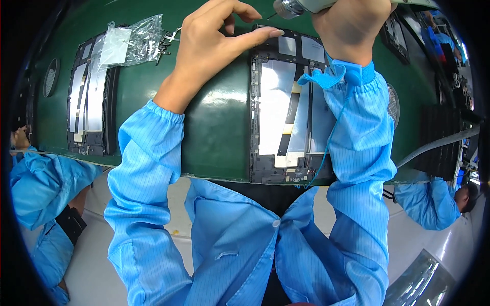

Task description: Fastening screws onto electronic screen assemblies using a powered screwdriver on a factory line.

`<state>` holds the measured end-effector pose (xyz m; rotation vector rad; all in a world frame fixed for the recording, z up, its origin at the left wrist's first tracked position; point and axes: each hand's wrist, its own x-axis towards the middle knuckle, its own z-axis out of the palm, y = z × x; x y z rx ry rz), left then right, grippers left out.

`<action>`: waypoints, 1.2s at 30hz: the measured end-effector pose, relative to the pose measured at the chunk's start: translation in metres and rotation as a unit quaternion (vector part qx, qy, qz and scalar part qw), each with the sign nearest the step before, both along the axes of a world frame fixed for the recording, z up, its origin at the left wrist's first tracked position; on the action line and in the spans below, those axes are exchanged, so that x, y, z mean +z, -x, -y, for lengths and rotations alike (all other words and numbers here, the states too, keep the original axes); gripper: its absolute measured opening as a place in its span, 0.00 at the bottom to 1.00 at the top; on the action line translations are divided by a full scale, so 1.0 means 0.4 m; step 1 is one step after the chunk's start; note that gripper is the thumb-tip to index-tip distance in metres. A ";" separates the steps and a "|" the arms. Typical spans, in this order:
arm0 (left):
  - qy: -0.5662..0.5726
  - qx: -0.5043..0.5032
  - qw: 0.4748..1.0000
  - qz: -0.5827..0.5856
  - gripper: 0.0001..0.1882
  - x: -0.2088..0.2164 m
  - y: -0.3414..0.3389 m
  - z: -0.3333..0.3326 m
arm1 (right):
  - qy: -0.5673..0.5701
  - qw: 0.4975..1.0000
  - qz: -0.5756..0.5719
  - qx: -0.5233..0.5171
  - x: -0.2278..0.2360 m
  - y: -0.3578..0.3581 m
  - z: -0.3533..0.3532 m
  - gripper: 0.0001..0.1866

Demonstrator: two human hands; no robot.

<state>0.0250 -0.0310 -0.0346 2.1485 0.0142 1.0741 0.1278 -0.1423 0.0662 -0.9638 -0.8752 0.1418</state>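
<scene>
My right hand (pixel 352 25) is wrapped round an electric screwdriver (pixel 289 8), a pale body with a ridged metal nose and a thin bit pointing left and down. A blue wrist strap (pixel 357 74) with a cord circles that wrist. Below the bit lies an opened tablet (pixel 273 97), its black frame holding silver battery plates and dark ribbon cables. My left hand (pixel 214 33) hovers over the tablet's far left corner, thumb stretched out and forefinger bent. A gap shows between those two fingertips, with nothing visible in it.
A second opened tablet (pixel 94 109) lies at the left, with a clear plastic bag (pixel 145 38) and small dark parts (pixel 164 46) by its far end. Round mesh-like pieces (pixel 51 77) rest on the green mat. A grey hose (pixel 434 145) crosses at right. Co-workers sit on both sides.
</scene>
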 end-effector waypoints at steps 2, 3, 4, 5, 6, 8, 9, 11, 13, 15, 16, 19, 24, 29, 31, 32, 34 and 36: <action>0.008 0.003 1.000 -0.020 0.12 -0.004 0.006 -0.006 | -0.002 1.000 0.004 0.003 -0.002 0.004 -0.004 0.11; 0.008 0.004 1.000 -0.021 0.12 -0.003 0.008 -0.006 | -0.002 1.000 0.003 0.005 -0.003 0.005 -0.006 0.11; -0.002 0.000 1.000 -0.018 0.12 0.000 0.006 -0.005 | -0.003 1.000 0.002 0.006 -0.004 0.005 -0.006 0.11; -0.013 -0.005 1.000 -0.016 0.11 0.001 0.005 -0.003 | -0.003 1.000 0.001 0.008 -0.003 0.005 -0.005 0.11; -0.012 -0.005 1.000 -0.015 0.11 0.002 0.003 -0.001 | -0.003 1.000 0.001 0.008 -0.002 0.005 -0.004 0.11; 0.010 -0.011 1.000 -0.014 0.09 0.002 0.005 -0.001 | 0.000 1.000 -0.002 0.007 0.000 0.009 -0.005 0.11; 0.010 -0.010 1.000 -0.014 0.09 0.001 0.007 -0.002 | 0.000 1.000 -0.002 0.008 -0.001 0.010 -0.006 0.11; -0.001 -0.012 1.000 -0.017 0.09 0.002 0.004 -0.001 | -0.003 1.000 -0.003 0.014 0.000 0.009 -0.002 0.11; 0.004 -0.014 1.000 -0.014 0.08 0.002 0.003 0.004 | 0.003 1.000 0.001 0.015 0.001 0.008 0.003 0.11; 0.009 -0.015 1.000 -0.012 0.08 0.002 0.004 0.007 | 0.008 1.000 0.003 0.017 0.001 0.010 0.006 0.11; 0.003 -0.018 1.000 -0.004 0.08 0.003 0.004 0.006 | 0.007 1.000 0.009 0.016 0.002 0.012 0.006 0.11; -0.010 -0.020 1.000 0.008 0.07 0.004 0.004 0.005 | 0.005 1.000 0.016 0.019 0.004 0.011 0.008 0.11; -0.029 -0.024 0.999 0.020 0.07 0.009 0.005 0.006 | 0.010 1.000 0.009 0.026 0.004 0.008 0.010 0.11; -0.016 -0.029 0.999 0.032 0.07 0.011 0.003 0.010 | 0.010 1.000 0.014 0.018 0.005 0.010 0.013 0.11; -0.016 -0.030 0.999 0.031 0.07 0.010 0.003 0.010 | 0.008 1.000 0.013 0.020 0.005 0.009 0.013 0.11; -0.017 -0.030 0.999 0.029 0.07 0.011 0.002 0.009 | 0.005 1.000 0.012 0.022 0.006 0.008 0.014 0.11; -0.022 -0.031 0.999 0.031 0.07 0.010 0.002 0.007 | 0.007 1.000 0.012 0.022 0.007 0.008 0.014 0.11; -0.027 -0.031 0.999 0.034 0.07 0.010 0.002 0.007 | 0.010 1.000 0.013 0.022 0.008 0.009 0.014 0.11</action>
